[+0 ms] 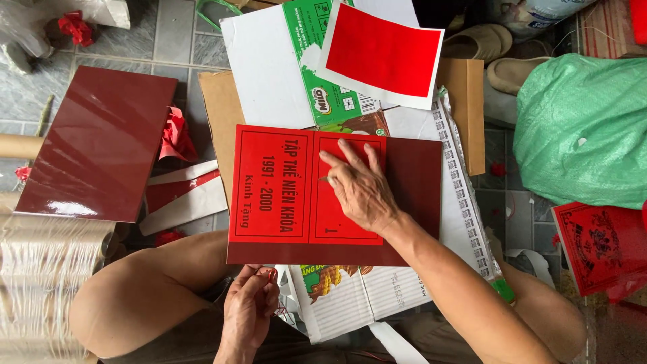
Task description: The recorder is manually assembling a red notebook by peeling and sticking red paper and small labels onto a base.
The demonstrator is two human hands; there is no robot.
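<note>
From the head camera, looking straight down, the person sits on the tiled floor [168,34] with knees spread. Between the knees lies a dark red cover [411,195] on flattened cardboard [465,101] and opened-out white packaging [266,67]. Two bright red printed sheets [283,185] lie side by side on the cover's left part, leaving a bare dark strip on the right.

The right hand [360,189] lies flat and open on the right-hand sheet, palm down, fingers spread and pointing to the upper left. It grips nothing; it only presses on the paper.

The left hand [248,307] is just below the cover's lower edge, near the left knee. Its fingers are curled together around something small and red at the fingertips, but what that is I cannot tell.

Above the cover, a white-bordered red sheet [382,54] lies tilted on the white packaging, beside a green printed carton flap [317,61]. To the left, well apart from the hands, a glossy dark red board [101,145] lies on the floor, with crumpled red scraps [176,135] and white paper strips [185,199] between it and the cover. A roll of clear film [47,283] sits at the lower left. On the right are a green woven sack [586,128], a pair of beige sandals [499,54] above it, and a red patterned sheet [600,246] below it.
</note>
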